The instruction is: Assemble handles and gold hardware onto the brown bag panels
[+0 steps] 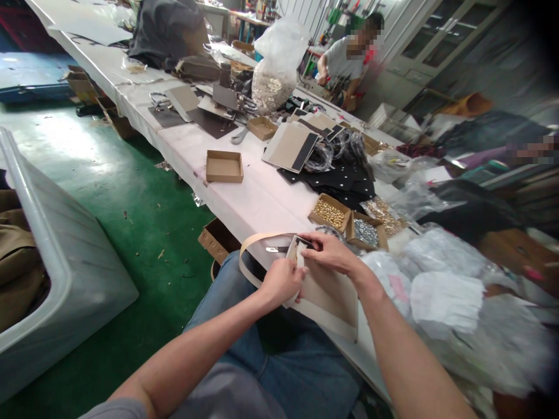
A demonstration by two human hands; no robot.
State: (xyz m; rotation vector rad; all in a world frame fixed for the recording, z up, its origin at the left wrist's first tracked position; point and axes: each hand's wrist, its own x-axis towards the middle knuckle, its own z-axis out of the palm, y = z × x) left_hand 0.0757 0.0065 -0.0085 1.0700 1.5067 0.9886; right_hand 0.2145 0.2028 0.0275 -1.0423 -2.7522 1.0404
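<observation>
My left hand [282, 282] is closed on the near-left edge of a flat beige panel [332, 291], which lies over my lap against the table edge. My right hand [329, 251] pinches the panel's upper end, with fingers at a dark band and a small white strip [301, 251]. From this end a long tan strap [250, 256] loops out to the left and hangs down. Beside the strap juts a small metal tool with a flat blade [276, 249]. My fingers partly hide where strap and panel meet.
Beyond my right hand stand one box of gold-coloured rivets [329, 212] and one of silver pieces [365, 231]. Plastic bags [445, 302] pile up at right. A cardboard tray [224, 166] and stacked panels [288, 145] lie farther along. A grey bin [87, 256] stands left. Another person [349, 61] works behind.
</observation>
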